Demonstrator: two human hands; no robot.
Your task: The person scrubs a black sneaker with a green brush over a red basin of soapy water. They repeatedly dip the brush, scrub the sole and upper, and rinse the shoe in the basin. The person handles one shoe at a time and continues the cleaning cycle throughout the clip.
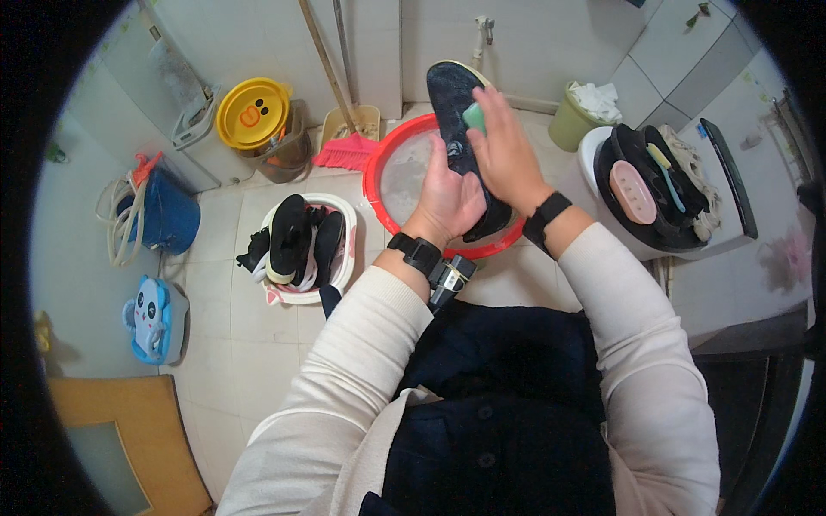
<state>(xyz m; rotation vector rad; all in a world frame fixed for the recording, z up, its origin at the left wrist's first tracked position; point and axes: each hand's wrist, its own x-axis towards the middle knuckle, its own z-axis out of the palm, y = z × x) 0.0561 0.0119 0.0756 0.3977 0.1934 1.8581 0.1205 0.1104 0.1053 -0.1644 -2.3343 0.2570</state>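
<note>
My left hand [450,198] holds a dark wet-looking shoe [452,97] with a pale sole edge, tilted above a red-rimmed basin [374,180]. The thumb is raised along the shoe's side, and the hand partly covers its lower end. Against the shoe's upper part, my right hand [506,155] presses a small green block [474,118]; whether it is soap or a sponge I cannot tell. Greyish water [406,174] shows in the basin below. Both wrists wear black bands.
A white-and-pink basin [352,245] with shoes stands left. Right, a toilet or washer-like white unit carries black shoes, a pink soap dish [632,192] and a brush [668,177]. Around are a pink broom [348,153], blue bucket [169,216], green bin [569,126] and yellow-lidded container [255,116].
</note>
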